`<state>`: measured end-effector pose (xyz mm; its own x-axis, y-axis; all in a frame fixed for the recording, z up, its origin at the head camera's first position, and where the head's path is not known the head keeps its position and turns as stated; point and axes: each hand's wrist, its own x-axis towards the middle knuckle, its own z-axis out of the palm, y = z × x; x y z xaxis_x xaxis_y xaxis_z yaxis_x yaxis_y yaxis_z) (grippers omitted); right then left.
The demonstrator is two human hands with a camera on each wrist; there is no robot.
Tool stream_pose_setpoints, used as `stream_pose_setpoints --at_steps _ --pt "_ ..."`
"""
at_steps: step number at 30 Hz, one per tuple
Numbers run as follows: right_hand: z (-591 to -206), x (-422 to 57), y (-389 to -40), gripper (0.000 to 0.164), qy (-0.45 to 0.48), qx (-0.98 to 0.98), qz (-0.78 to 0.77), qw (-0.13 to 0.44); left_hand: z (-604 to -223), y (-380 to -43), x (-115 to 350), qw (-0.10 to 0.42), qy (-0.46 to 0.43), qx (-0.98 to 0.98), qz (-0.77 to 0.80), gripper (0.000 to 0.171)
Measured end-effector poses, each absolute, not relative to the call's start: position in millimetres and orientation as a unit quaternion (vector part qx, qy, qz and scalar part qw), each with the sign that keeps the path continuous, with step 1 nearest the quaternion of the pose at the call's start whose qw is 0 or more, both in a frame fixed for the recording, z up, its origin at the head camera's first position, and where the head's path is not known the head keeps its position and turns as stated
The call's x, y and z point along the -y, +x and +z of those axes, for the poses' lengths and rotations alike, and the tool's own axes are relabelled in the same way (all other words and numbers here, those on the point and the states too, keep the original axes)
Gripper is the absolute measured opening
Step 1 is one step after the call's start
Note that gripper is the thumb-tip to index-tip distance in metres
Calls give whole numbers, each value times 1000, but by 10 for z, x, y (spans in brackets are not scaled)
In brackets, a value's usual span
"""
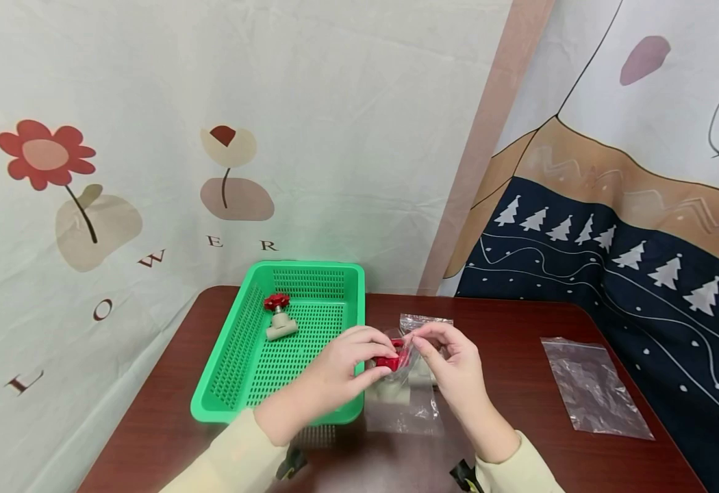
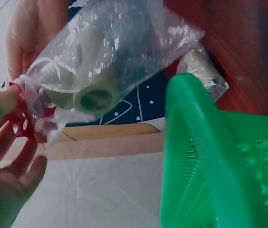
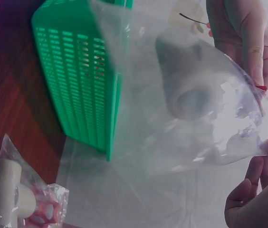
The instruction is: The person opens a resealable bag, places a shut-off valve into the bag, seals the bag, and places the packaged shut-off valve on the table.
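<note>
In front of me, at the basket's right side, my left hand [image 1: 341,363] grips the red handwheel [image 1: 388,361] of a valve inside a clear plastic bag [image 2: 129,52]. The valve's pale tee-shaped body [image 2: 93,61] hangs within the bag, its round open end showing in both wrist views. My right hand [image 1: 452,363] pinches the bag's edge between thumb and fingers, close beside the handwheel. Another bagged valve [image 3: 10,190] with a red handwheel lies on the table below the hands. In the head view the hands partly hide it.
A green perforated basket [image 1: 202,394] stands at left on the dark red table [image 1: 501,329], with an unbagged red-handled valve [image 1: 281,325] inside. A flat clear zip bag [image 1: 594,387] lies at the right. A printed cloth [image 1: 359,137] hangs behind the table.
</note>
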<state>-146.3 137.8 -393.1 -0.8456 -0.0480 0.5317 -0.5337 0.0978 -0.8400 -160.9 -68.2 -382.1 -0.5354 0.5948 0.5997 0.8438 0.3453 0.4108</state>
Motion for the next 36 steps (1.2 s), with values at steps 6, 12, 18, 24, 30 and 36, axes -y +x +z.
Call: stream_pose_setpoints --at_steps 6,12,18,24,30,36 --pt "-3931 -1384 -1468 16 226 712 628 217 -3850 -1591 674 144 -413 824 -361 13" --pt "-3944 -1382 -1465 16 228 693 648 221 -3859 -1563 671 109 -368 843 -377 14" --pt "-3961 -1367 -1461 14 231 679 656 235 -3894 -1547 661 37 -318 837 -444 16" --pt "-3936 -1331 -1423 12 202 675 659 263 -3949 -1552 621 14 -257 792 -553 32" --pt "-3949 -1313 -1404 10 181 669 664 282 -3976 -1523 556 -25 -189 768 -611 59" --pt "-3935 -1296 -1379 10 172 666 662 298 -4002 -1504 533 -56 -181 730 -657 68"
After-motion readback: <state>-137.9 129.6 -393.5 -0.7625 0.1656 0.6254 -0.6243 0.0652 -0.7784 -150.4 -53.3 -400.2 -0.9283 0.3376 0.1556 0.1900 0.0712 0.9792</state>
